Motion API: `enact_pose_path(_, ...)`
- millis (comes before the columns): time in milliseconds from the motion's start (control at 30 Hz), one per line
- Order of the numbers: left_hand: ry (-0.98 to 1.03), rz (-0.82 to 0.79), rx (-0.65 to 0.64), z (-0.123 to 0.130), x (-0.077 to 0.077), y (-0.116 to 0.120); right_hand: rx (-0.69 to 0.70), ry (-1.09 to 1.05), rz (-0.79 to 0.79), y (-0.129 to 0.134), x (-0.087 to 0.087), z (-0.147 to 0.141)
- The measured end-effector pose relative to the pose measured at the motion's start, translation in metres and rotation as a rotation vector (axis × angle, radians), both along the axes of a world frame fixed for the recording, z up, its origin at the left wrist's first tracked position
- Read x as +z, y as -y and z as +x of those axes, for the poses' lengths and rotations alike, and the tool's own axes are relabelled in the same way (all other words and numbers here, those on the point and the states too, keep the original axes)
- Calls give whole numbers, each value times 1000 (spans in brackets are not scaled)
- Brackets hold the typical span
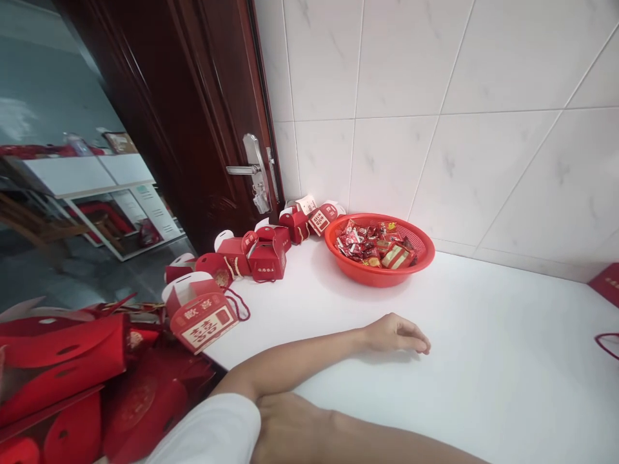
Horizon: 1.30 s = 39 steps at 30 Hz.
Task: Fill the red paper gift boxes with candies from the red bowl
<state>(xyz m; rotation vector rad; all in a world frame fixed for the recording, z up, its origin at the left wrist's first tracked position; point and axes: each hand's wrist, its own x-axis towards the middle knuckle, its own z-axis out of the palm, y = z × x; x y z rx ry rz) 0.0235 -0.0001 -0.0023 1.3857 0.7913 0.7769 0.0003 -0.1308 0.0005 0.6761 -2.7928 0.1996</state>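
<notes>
My left hand [396,335] rests on the white table [483,335], its fingers loosely curled together and nothing visible in it. My right hand [285,425] lies against my left arm, below the elbow and beside the white sleeve [213,428]; its fingers are hidden. Beyond my left hand, near the tiled wall, stands a red plastic basket [382,277] holding wrapped sweets [355,241] and a gold-coloured packet [396,256]. Several red paper boxes stand along the table's left edge, the nearest one [206,316] tilted, with a dark red cord handle.
A pile of red boxes [62,361] fills the lower left. Behind stands a dark wooden door [193,96] with a metal handle [244,170]. A red box [607,283] and a cord loop show at the right edge. Another white table [82,174] and a chair stand far left.
</notes>
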Motion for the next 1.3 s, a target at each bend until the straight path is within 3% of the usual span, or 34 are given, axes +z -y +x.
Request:
enact_pose_path(167, -33, 35, 2, -4, 9, 2, 54, -105, 57, -10, -5, 5)
enact_pose_path(300, -126, 154, 29, -11, 29, 7, 34, -168, 60, -12, -20, -2)
enact_pose_path(433, -263, 352, 104, -28, 54, 5, 57, -148, 71, -13, -16, -3)
enact_pose_path(533, -371, 540, 318, -59, 81, 1, 109, -78, 69, -16, -4, -1)
enact_pose_path(633, -541, 683, 695, -107, 112, 2, 52, -53, -26, -24, 5, 0)
enact_pose_path(733, -844, 665, 1095, -162, 134, 14, -182, -104, -188, -37, 9, -1)
enact_pose_path(833, -1230, 493, 1312, -204, 140, 27, -336, -153, -366, -51, 8, -1)
enact_pose_path(900, -1395, 326, 1309, -221, 137, 32, -410, -169, -475, -58, 4, 0)
enact_pose_path(1033, -1409, 222, 1228, -229, 124, 33, -546, -204, -664, -73, -5, 2)
enact_pose_path(1167, -1264, 361, 1187, -216, 116, 37, -689, -361, -872, -98, -1, 7)
enact_pose_path(1300, -925, 624, 1074, -193, 112, 53, -866, -597, -1116, -129, 27, 19)
